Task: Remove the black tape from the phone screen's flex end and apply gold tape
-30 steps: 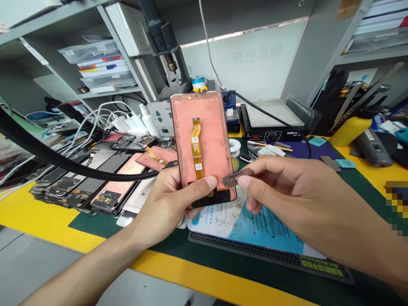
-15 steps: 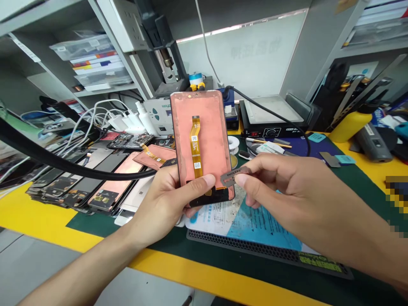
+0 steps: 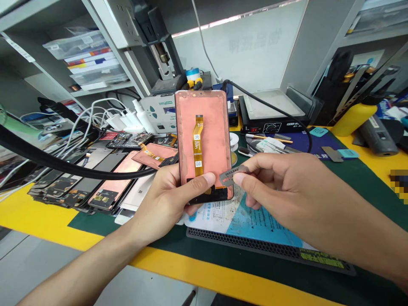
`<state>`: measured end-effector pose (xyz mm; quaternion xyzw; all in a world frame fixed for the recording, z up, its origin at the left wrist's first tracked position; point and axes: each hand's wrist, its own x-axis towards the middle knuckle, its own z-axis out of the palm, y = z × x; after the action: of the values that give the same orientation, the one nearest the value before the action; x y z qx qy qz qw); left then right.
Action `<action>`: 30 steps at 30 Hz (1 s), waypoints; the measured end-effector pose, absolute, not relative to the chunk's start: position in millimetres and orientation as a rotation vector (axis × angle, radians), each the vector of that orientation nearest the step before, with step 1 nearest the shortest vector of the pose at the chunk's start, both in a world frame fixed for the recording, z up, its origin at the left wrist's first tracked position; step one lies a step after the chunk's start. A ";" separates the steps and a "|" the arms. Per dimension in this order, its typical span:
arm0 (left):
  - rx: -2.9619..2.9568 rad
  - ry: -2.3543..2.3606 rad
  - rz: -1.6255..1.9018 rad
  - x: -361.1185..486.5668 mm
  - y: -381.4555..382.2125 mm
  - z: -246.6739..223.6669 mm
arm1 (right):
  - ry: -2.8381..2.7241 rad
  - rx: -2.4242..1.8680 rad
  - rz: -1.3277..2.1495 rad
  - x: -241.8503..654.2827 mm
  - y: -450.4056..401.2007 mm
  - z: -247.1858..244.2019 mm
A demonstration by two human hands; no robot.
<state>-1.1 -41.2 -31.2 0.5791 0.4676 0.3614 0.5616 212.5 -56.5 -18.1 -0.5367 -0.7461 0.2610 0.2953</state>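
My left hand (image 3: 174, 199) grips a phone screen (image 3: 214, 136) by its lower end, thumb across the copper-coloured back. The screen stands nearly upright, back towards me. A yellow-brown flex cable (image 3: 198, 146) runs down its middle to the black bottom strip. My right hand (image 3: 277, 191) pinches a razor blade (image 3: 228, 174) marked DUOLEKE between thumb and forefinger. The blade overlaps the screen's lower right edge, near the thin orange strip; whether it touches cannot be told. Below both hands lies a blue and white work mat (image 3: 219, 219).
To the left lie several phone screens (image 3: 110, 187) and a copper-backed panel with flex cable (image 3: 156, 154). A thick black cable (image 3: 63, 159) crosses in front of them. Behind stands a heating plate (image 3: 270, 104). A yellow bottle (image 3: 353, 119) is at the right.
The screen has turned slightly and shifted a little right in the picture. The blade stays at its lower right edge, still pinched. The view has also shifted slightly.
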 end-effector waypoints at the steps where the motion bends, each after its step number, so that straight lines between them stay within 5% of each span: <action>1: 1.362 1.108 0.850 -1.1 -41.3 -31.5 | -1.988 -1.440 0.695 212.3 -56.3 -17.7; 30: 1.401 1.108 0.811 -3.3 -40.5 -35.9 | -1.949 -1.504 0.748 212.0 -56.9 -24.2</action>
<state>-3.3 -40.5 -35.9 0.5933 0.4694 0.3436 0.5564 212.0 -56.9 -24.2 -0.5611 -0.7271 0.2791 0.2803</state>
